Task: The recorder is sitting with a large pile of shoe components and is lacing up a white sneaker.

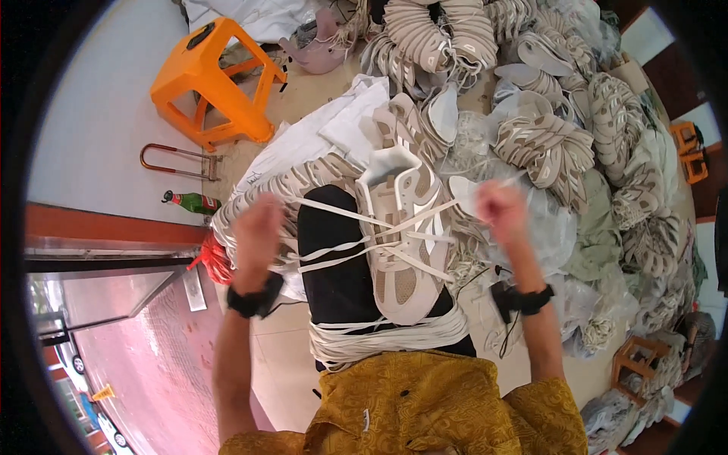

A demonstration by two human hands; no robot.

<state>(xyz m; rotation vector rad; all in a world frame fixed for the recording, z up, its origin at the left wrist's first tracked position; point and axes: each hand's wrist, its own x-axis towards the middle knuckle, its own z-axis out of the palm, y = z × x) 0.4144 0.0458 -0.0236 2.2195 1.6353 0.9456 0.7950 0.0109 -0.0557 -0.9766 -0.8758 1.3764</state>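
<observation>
A beige and white shoe upper [406, 280] lies across my black-clad lap, its toe toward me. A flat cream shoelace [341, 209] crosses over its front, with several strands spread to both sides. My left hand [258, 231], a little blurred, is closed at the left, where one lace strand runs taut to it. On the right, my right hand [500, 208] is closed too, with the other strand leading up to its fingers. A bundle of loose cream laces [390, 336] lies across my lap below the shoe's toe.
Stacked shoe uppers [542, 148] and plastic bags pile up at the right and far side. An orange stool [216, 80], a U-shaped metal handle [178, 155] and a green bottle [193, 202] stand or lie at left. White cloth [303, 136] lies beyond my lap.
</observation>
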